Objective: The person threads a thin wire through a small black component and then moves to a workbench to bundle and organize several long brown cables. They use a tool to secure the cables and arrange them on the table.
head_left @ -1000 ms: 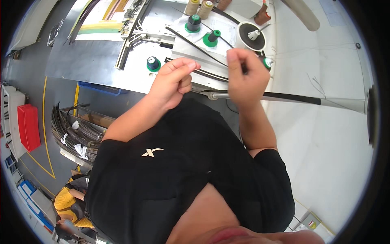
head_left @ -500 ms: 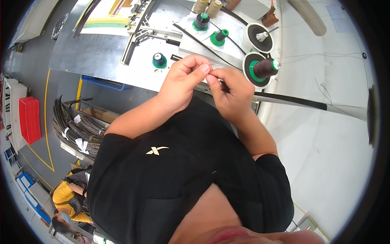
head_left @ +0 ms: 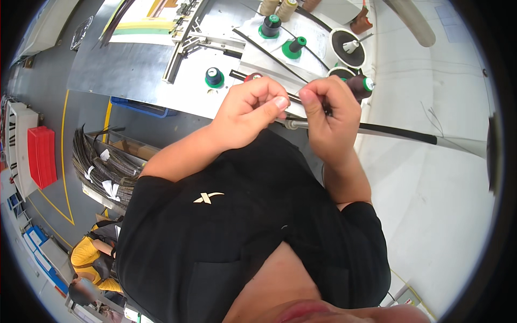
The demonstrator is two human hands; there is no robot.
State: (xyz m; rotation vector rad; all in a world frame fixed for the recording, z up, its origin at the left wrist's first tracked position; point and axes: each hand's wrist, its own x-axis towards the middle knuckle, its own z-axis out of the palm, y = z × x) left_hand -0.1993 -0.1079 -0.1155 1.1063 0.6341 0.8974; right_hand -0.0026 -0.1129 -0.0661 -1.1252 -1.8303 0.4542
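Note:
My left hand (head_left: 253, 113) is closed, thumb pressed against the bent fingers, above the near edge of the white work table. A short gap to its right, my right hand (head_left: 334, 121) is also closed, thumb pinched against the forefinger. What either holds is too fine to make out. Just beyond my left hand a red thread spool (head_left: 252, 77) shows in part. Farther left stands a dark blue spool on a green base (head_left: 214, 77). Behind my right hand is a dark brown thread cone (head_left: 359, 87), partly hidden by that hand.
Black-and-green spools (head_left: 270, 26) and beige cones (head_left: 286, 9) stand at the back. A round white-rimmed spool stand (head_left: 347, 47) is at right. Bundled dark strips (head_left: 102, 167) lie in a rack at left, near red bins (head_left: 42, 156). A person in yellow (head_left: 86, 253) is at lower left.
My hands have drawn apart, the right one moving right and partly covering the brown cone. The red spool has come into sight beyond my left hand.

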